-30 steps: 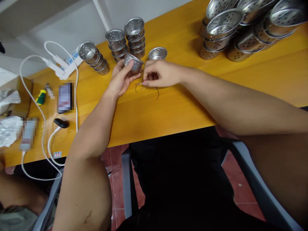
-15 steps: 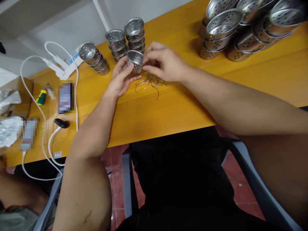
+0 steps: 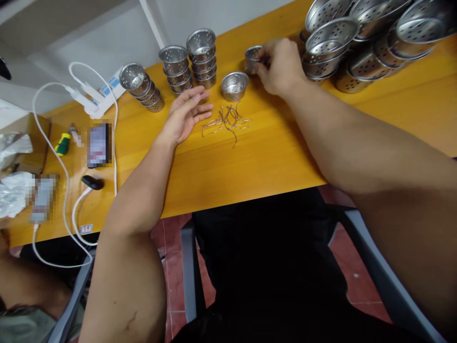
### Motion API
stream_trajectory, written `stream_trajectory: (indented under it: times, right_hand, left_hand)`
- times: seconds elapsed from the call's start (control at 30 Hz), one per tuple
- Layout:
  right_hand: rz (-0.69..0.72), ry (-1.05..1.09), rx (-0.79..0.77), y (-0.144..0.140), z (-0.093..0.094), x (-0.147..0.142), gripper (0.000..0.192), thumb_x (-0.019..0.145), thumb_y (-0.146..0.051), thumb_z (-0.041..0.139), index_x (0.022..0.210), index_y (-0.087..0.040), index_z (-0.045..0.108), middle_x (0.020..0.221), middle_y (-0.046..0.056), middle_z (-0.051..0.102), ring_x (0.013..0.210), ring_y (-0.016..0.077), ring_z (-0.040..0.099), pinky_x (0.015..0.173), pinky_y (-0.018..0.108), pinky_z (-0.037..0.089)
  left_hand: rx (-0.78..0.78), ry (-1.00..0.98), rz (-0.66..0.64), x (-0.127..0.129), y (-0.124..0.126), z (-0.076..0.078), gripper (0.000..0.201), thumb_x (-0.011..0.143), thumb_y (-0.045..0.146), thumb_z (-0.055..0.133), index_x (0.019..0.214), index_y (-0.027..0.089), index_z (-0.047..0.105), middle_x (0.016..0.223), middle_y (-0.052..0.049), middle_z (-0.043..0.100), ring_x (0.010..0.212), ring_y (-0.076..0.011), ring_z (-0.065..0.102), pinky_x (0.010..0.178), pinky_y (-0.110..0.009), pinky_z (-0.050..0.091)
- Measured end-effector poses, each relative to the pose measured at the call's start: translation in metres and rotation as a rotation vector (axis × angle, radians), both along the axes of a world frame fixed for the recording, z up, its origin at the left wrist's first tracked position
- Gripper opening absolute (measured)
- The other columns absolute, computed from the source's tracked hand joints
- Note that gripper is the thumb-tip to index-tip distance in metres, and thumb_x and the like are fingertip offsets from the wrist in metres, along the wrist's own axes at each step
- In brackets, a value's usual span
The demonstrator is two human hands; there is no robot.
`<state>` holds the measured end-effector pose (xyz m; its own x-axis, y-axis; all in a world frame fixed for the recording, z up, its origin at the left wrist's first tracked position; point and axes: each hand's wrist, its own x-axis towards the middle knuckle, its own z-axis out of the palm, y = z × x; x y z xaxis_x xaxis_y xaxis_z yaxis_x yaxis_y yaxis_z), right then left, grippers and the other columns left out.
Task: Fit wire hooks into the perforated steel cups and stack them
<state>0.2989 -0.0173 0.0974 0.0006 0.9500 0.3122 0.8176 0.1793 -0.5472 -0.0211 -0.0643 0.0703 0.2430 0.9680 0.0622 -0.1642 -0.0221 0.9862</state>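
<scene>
My right hand [image 3: 280,66] is at the back of the table, its fingers closed on the rim of a small perforated metal cup [image 3: 251,61]. Its fingertips are partly hidden from me. Left of it, my left hand [image 3: 189,113] rests palm inward with fingers apart, holding nothing. Between the hands a second perforated cup [image 3: 234,87] stands upright on the table. A loose pile of thin curved metal wires [image 3: 226,120] lies just in front of that cup, to the right of my left fingertips.
Stacks of perforated cups [image 3: 173,66] stand behind my left hand. Larger stacked cups [image 3: 324,52] crowd the back right, close to my right hand. At left are a power strip [image 3: 107,97], white cables, a phone [image 3: 98,145] and a yellow-green object [image 3: 63,144].
My left hand has let go of the cup it held and opened. My right hand has moved right and back, now gripping a cup there. The upright cup between the hands has come into sight.
</scene>
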Motion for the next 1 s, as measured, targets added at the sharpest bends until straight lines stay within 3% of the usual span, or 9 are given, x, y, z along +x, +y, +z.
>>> stream_trajectory:
  times: [0.17,0.27,0.37,0.43,0.5,0.6,0.77,0.9,1.0]
  right_hand:
    - [0.027,-0.034,-0.037,0.001,-0.004,-0.002,0.015,0.113,-0.001,0.086,0.113,-0.016,0.086,0.13,0.015,0.09,0.105,0.0201,0.073,0.104,0.037,0.054]
    - [0.059,-0.001,0.083,0.001,-0.001,0.0,0.023,0.11,0.003,0.082,0.118,-0.019,0.085,0.142,0.016,0.084,0.113,0.0198,0.07,0.11,0.036,0.054]
    - [0.298,-0.025,0.191,0.003,0.002,0.003,0.026,0.108,0.003,0.073,0.113,-0.02,0.086,0.145,0.017,0.077,0.129,0.0226,0.072,0.116,0.038,0.054]
    - [0.475,-0.107,0.131,0.006,-0.001,0.005,0.016,0.108,-0.008,0.08,0.102,-0.022,0.085,0.14,0.016,0.074,0.131,0.0259,0.072,0.115,0.039,0.056]
    - [0.541,-0.197,0.029,0.008,-0.006,0.005,0.01,0.105,-0.024,0.094,0.099,-0.023,0.086,0.132,0.016,0.072,0.121,0.0297,0.072,0.111,0.044,0.058]
    - [0.549,-0.242,-0.015,0.005,-0.009,0.004,0.026,0.105,-0.049,0.1,0.107,-0.026,0.087,0.125,0.015,0.073,0.115,0.0368,0.071,0.116,0.055,0.06]
    - [0.573,-0.099,0.086,-0.019,0.006,-0.012,0.041,0.115,-0.079,0.073,0.108,-0.041,0.082,0.131,0.012,0.076,0.138,0.0496,0.067,0.129,0.07,0.057]
    - [0.686,0.084,0.097,-0.048,0.013,-0.045,0.04,0.112,-0.079,0.079,0.101,-0.041,0.076,0.135,0.008,0.079,0.139,0.0438,0.07,0.119,0.062,0.067]
    - [0.733,0.256,0.025,-0.06,0.005,-0.067,0.046,0.106,-0.072,0.09,0.095,-0.035,0.064,0.122,0.01,0.079,0.137,0.0437,0.071,0.104,0.055,0.071]
  left_hand:
    - [-0.007,0.017,-0.012,0.0,0.0,0.001,0.029,0.108,0.05,0.091,0.128,0.029,0.088,0.149,-0.013,0.09,0.132,-0.0344,0.092,0.118,-0.046,0.077]
    - [0.012,0.007,-0.017,-0.001,0.002,-0.002,0.029,0.107,0.052,0.092,0.126,0.03,0.089,0.148,-0.013,0.09,0.131,-0.0354,0.092,0.117,-0.046,0.077]
    - [0.028,-0.008,-0.036,-0.003,0.004,-0.005,0.033,0.105,0.053,0.094,0.127,0.029,0.089,0.147,-0.014,0.09,0.13,-0.0362,0.092,0.116,-0.047,0.077]
    - [0.027,-0.003,-0.033,-0.003,0.005,-0.005,0.035,0.105,0.054,0.095,0.128,0.028,0.088,0.147,-0.014,0.089,0.13,-0.0363,0.092,0.116,-0.047,0.077]
    - [0.017,0.01,-0.021,-0.003,0.004,-0.006,0.035,0.106,0.053,0.094,0.129,0.028,0.087,0.148,-0.015,0.089,0.133,-0.0366,0.092,0.118,-0.047,0.077]
    - [0.022,0.017,-0.021,-0.002,0.003,-0.006,0.035,0.105,0.054,0.094,0.129,0.029,0.086,0.148,-0.014,0.089,0.135,-0.0368,0.091,0.119,-0.047,0.076]
    - [0.005,0.019,-0.003,0.001,0.002,-0.005,0.035,0.105,0.052,0.095,0.13,0.029,0.085,0.151,-0.015,0.087,0.143,-0.0379,0.088,0.123,-0.049,0.075]
    - [0.005,-0.001,-0.014,0.004,0.0,-0.003,0.042,0.11,0.062,0.094,0.136,0.03,0.084,0.149,-0.013,0.087,0.15,-0.0392,0.086,0.121,-0.048,0.076]
    - [0.052,0.004,-0.055,0.006,-0.001,-0.004,0.049,0.109,0.07,0.095,0.138,0.031,0.084,0.139,-0.011,0.089,0.15,-0.0387,0.085,0.114,-0.044,0.078]
